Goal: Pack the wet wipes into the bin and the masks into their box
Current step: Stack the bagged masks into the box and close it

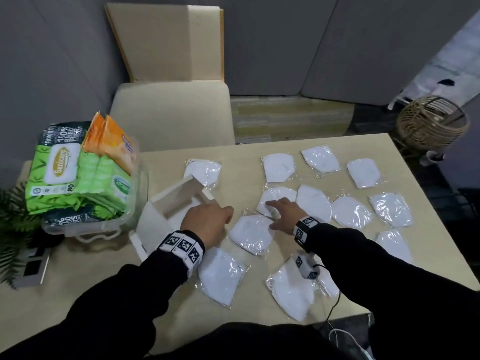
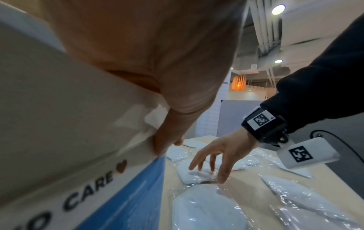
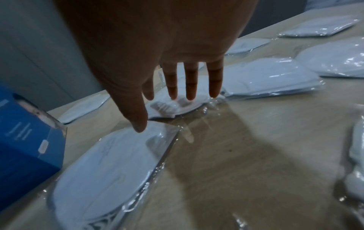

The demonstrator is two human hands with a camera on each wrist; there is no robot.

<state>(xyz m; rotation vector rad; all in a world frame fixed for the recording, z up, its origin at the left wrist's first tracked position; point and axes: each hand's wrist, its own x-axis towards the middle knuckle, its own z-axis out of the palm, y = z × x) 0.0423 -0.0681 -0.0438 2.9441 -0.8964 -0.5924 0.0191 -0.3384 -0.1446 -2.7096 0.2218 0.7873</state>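
Several wrapped white masks (image 1: pixel 350 211) lie spread over the beige table (image 1: pixel 233 158). The white and blue mask box (image 1: pixel 154 227) stands open at centre left, and my left hand (image 1: pixel 207 219) grips its right rim; the left wrist view shows the left hand (image 2: pixel 167 140) curled on the box (image 2: pixel 69 124) edge. My right hand (image 1: pixel 281 211) is spread flat, its fingertips (image 3: pixel 190 93) touching one mask (image 3: pixel 177 105), the same mask (image 1: pixel 280 193) beside the box. The thumb hovers over a nearer mask (image 3: pixel 110 163). Green and orange wet wipes packs (image 1: pixel 62 167) fill the clear bin (image 1: pixel 104 227) at left.
A cream chair (image 1: pixel 171 113) stands behind the table, a wicker basket (image 1: pixel 431 123) off its far right corner. A plant (image 1: pixel 13 216) and a socket panel (image 1: pixel 33 266) sit at the left edge. Bare table shows near me at the left.
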